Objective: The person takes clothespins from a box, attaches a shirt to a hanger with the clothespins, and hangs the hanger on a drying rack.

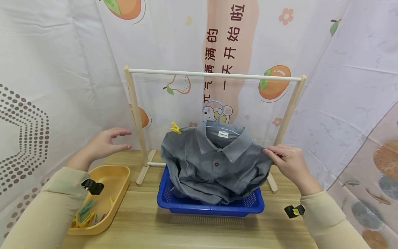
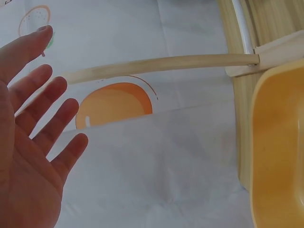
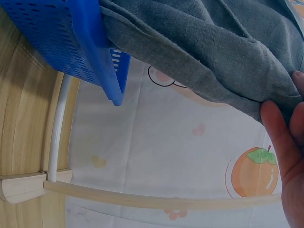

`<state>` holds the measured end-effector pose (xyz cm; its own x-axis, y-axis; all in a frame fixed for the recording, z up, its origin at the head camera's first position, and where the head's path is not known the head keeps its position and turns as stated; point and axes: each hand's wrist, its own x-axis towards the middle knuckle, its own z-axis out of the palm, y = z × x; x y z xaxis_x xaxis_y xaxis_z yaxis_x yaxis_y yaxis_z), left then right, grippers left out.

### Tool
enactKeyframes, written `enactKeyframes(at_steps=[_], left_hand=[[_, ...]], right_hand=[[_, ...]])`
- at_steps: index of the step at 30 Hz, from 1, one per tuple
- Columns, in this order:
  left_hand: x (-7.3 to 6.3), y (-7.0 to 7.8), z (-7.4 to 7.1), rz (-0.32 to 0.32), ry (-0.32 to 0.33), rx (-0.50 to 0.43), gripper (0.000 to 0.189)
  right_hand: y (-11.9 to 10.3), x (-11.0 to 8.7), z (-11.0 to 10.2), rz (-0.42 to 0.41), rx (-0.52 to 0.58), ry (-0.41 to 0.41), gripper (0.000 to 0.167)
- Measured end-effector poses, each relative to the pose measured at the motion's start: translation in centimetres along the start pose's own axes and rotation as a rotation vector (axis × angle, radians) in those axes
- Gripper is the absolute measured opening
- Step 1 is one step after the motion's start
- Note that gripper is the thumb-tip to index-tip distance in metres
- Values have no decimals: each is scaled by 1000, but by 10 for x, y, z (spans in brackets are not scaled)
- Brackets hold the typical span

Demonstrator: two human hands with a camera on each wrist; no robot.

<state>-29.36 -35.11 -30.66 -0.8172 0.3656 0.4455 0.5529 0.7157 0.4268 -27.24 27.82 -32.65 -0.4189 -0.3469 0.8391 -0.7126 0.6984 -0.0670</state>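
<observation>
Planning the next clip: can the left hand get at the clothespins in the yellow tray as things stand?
Probably yes: the left hand is empty, and the yellow tray is open above the visible clothespins. The hand reaches out beyond them, though, so it would likely have to draw back.

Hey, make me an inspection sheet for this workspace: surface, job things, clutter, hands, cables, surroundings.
Surface: wood-grain tabletop.
Job's things: grey shirt with a blue hanger in its collar, lower part in a blue basket; yellow clip on one shoulder.
Clutter: loose clips in a yellow tray.
Hands: right hand pinches the other shoulder; left hand holds nothing, fingers apart.
Cables: nothing seen.
Surroundings: wooden rack with white rail; fruit-printed cloth behind.
</observation>
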Motion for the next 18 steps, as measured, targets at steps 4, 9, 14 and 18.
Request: enactKeyframes(at_steps=[4,9,14,18], left_hand=[[-2,-3,1,3,-11,7,46],[-7,-7,0,-40,-72,49,47],[-12,-12,1,-97,-130,91,51],[-15,-18,1,-113,-142,94,52]], right_hand=[[0,-1,0,6,5,-3,19],[0,0,0,-4,11,2,19],[1,-1,1,-5,-4,7,20],[1,-2,1,0,-6,9,20]])
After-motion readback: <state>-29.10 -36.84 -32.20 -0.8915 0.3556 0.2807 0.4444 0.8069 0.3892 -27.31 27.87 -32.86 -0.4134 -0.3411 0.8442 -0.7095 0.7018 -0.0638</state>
